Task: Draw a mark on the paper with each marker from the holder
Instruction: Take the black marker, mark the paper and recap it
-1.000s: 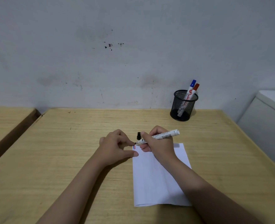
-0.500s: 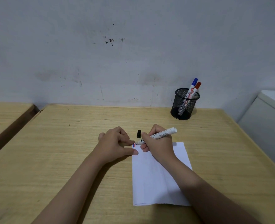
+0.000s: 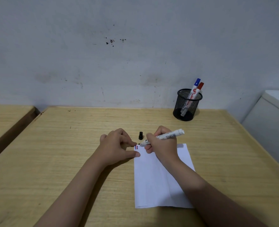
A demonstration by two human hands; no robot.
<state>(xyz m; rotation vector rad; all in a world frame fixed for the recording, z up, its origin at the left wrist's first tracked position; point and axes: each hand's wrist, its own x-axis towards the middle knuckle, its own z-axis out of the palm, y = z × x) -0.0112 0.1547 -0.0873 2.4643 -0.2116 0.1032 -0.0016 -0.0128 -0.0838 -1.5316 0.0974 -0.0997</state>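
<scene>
A white sheet of paper (image 3: 153,182) lies on the wooden table (image 3: 70,145). My right hand (image 3: 161,145) grips an uncapped white marker (image 3: 168,135), its black tip down at the paper's top left corner beside short red and blue marks (image 3: 136,147). My left hand (image 3: 117,145) presses fingertips on that corner and holds nothing. The black cap (image 3: 140,135) stands on the table just beyond the paper. A black mesh holder (image 3: 185,105) at the back right contains a blue-capped marker (image 3: 194,88) and a red-capped marker (image 3: 199,89).
A grey wall stands right behind the table. A second wooden table (image 3: 4,118) sits to the left across a narrow gap. A white cabinet (image 3: 273,122) stands close to the table's right edge.
The camera view has shifted slightly. Both hands remain at the paper's top left corner, with the marker tip staying down near the coloured marks.
</scene>
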